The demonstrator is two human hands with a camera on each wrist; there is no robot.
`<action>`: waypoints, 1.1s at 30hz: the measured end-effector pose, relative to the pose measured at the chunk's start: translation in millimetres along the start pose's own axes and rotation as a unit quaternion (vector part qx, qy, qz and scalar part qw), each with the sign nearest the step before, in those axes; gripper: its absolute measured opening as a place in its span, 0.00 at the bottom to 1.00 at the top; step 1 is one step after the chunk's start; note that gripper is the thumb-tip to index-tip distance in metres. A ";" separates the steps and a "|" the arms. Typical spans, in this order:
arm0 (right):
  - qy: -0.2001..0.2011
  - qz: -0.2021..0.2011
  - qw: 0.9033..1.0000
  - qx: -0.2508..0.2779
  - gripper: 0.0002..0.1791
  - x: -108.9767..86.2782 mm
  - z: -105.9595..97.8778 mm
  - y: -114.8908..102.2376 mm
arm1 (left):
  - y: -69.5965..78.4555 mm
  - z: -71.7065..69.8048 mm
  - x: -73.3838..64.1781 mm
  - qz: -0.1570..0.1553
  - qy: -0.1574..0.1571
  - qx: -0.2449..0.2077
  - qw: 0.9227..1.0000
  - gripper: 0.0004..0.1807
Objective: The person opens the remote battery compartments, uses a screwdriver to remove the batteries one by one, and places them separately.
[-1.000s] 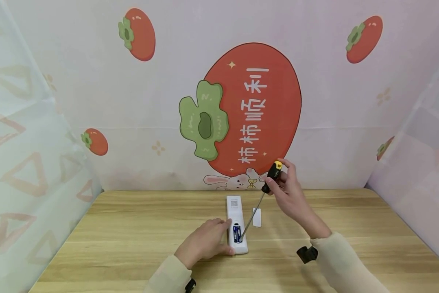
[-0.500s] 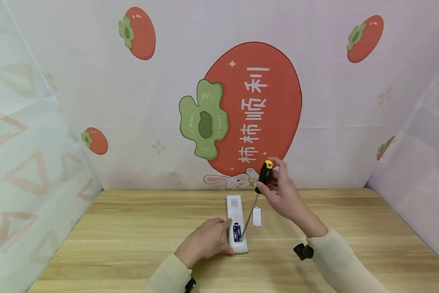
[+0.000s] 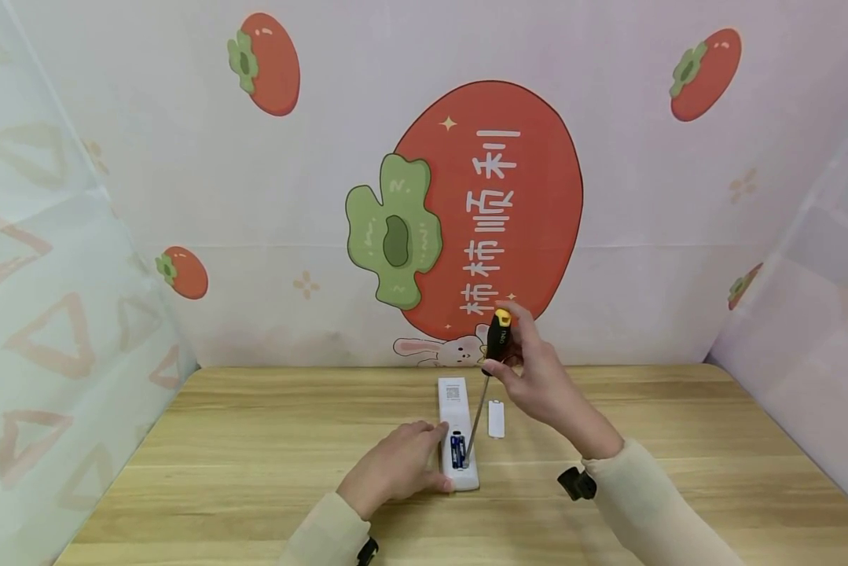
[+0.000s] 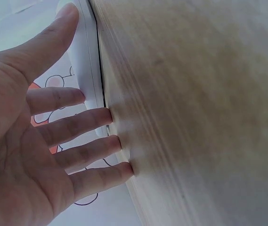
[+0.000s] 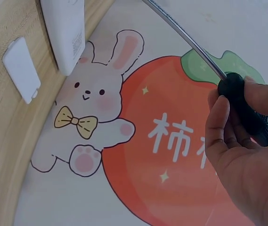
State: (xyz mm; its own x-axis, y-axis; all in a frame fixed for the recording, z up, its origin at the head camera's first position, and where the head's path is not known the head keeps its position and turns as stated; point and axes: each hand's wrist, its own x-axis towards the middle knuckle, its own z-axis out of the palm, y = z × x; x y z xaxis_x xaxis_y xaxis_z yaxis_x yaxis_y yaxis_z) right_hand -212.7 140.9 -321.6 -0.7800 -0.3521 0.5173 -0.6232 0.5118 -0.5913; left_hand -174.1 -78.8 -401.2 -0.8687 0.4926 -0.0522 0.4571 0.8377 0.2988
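While our right hand (image 3: 545, 387) grips the black-and-yellow screwdriver (image 3: 497, 339), it slants down-left to the oblong white remote (image 3: 454, 413), left hand (image 3: 395, 462) spread.

Counting one remote (image 3: 455, 415), two batteries (image 3: 455, 453), one screwdriver (image 3: 493, 355).
Taking that remote as dial centre: finding left hand (image 3: 395, 465) at 8 o'clock plus right hand (image 3: 538, 385) at 2, making two; one white cover (image 3: 496, 419) at 2; two black wrist devices (image 3: 575, 483) at 4 and 7; one printed rabbit (image 3: 457, 351) at 12; one large persimmon (image 3: 455, 206) at 12, bearing four characters (image 3: 490, 211); four smaller persimmons (image 3: 275, 67) at 10, 11, 1 and 2, totalling five.
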 end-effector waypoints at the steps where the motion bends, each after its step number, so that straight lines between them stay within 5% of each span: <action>1: -0.001 -0.003 1.000 -0.001 0.46 -0.1 0.5 -0.6 | 0.0 0.1 0.1 0.000 0.000 0.002 1.000 0.45; 18: -0.017 -0.036 0.999 -0.034 0.44 -1.4 0.2 -10.9 | -1.1 2.7 0.2 0.024 0.021 0.020 0.999 0.45; 33: -0.026 0.047 0.998 -0.014 0.41 11.6 4.3 12.0 | -1.1 1.7 -2.0 0.006 0.011 -0.008 1.000 0.45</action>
State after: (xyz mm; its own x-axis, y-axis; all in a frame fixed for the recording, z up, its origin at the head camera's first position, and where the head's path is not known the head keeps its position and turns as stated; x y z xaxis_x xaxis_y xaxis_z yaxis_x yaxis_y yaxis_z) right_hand -229.4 139.5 -325.3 -0.8376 -0.3416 0.4263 -0.5455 0.5654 -0.6187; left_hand -172.5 -80.3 -403.1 -0.8672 0.4972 -0.0280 0.4646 0.8280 0.3139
